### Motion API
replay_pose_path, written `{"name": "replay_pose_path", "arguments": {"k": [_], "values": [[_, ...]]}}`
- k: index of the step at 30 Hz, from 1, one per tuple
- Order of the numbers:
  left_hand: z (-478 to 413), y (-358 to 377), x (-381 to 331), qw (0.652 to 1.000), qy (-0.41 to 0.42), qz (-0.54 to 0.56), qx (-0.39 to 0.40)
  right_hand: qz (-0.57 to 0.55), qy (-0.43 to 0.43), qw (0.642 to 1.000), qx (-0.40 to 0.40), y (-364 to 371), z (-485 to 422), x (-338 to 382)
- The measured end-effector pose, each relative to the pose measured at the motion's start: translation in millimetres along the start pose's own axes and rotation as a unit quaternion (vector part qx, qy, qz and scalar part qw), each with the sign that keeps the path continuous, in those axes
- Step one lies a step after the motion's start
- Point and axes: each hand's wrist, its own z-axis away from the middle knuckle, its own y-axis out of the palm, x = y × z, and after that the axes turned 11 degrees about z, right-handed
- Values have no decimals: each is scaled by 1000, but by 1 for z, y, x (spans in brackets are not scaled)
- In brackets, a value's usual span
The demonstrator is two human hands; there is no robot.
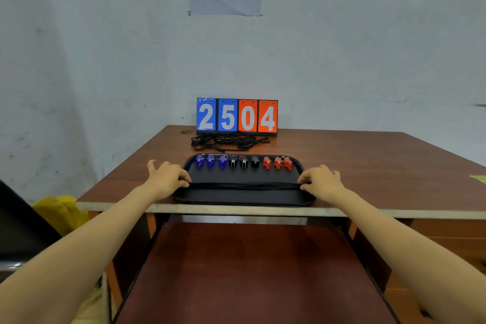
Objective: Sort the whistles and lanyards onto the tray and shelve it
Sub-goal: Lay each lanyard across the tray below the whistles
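Black tray point(244, 196) at the near edge of the brown table point(368, 166), with one lanyard point(244, 186) pulled straight across it between our hands.

Along the tray's far side we see nine small plastic whistles in one row, sorted by colour: three blue whistles point(210, 161) on the left, three black whistles point(243, 162) in the middle and three red whistles point(278, 162) on the right, several with metal rings. Our left hand point(168, 177) pinches the lanyard's left end at the tray's rim, fingers curled down; our right hand point(322, 179) pinches the right end the same way. The black cord lies flat across the tray's middle. Loose lanyards point(228, 142) lie tangled behind the tray, before a scoreboard point(236, 117) reading 25 04.
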Motion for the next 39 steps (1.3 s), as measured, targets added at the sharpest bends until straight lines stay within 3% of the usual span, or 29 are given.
{"name": "replay_pose_path", "arguments": {"k": [7, 12, 16, 25, 31, 34, 39], "values": [[-17, -1, -19, 1000, 15, 27, -1, -33, -87, 994, -59, -19, -13, 37], [-54, 2, -40, 995, 34, 92, -14, -113, -138, 983, -37, -27, -56, 77], [-104, -1, -37, 996, 10, 85, -18, -144, -153, 977, -23, -32, -111, 103], [-213, 17, 17, 998, -39, 32, 30, -83, -203, 972, 79, -5, -231, 153], [-244, 42, 24, 997, -17, 30, 62, 14, -227, 970, 81, 24, -273, 191], [-249, 49, 26, 999, -2, 30, 30, 55, -224, 969, 84, 35, -275, 192], [-247, 46, 28, 997, -3, 68, -25, 13, -174, 982, 67, 44, -271, 157]]}}
